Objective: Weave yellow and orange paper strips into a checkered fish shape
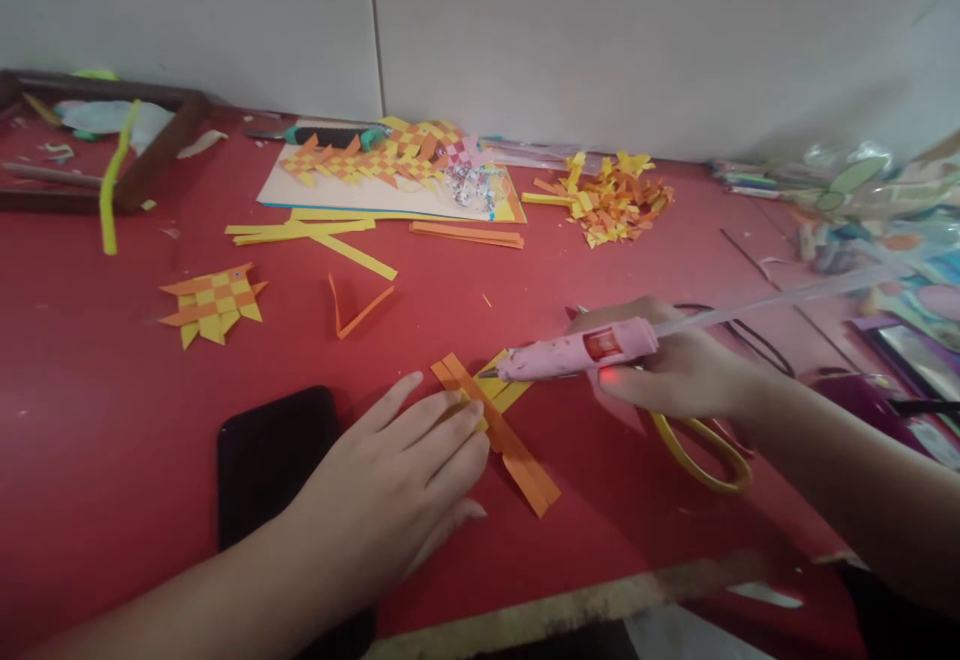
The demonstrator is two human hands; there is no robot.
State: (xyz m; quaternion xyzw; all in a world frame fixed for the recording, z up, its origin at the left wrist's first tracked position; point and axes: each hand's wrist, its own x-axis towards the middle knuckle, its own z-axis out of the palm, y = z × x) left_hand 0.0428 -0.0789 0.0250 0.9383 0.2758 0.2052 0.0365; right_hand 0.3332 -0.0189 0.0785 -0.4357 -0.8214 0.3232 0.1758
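Observation:
My right hand [679, 372] is wrapped round a pink glue gun [577, 352] with a clear glue stick trailing out behind it. Its nozzle points left and touches crossed orange and yellow paper strips [501, 430] lying on the red table [112, 420]. My left hand [397, 475] lies flat with fingers stretched out, the fingertips pressing on the left end of those strips. The wrist rests over a black phone [274, 460].
Yellow-handled scissors [705, 455] lie under my right wrist. A woven orange-yellow paper piece [214, 302] sits at left, loose strips [322, 235] and a woven mat on card [382, 165] behind, a heap of paper scraps [611, 200] beyond. A wooden frame [142, 155] stands far left, clutter far right.

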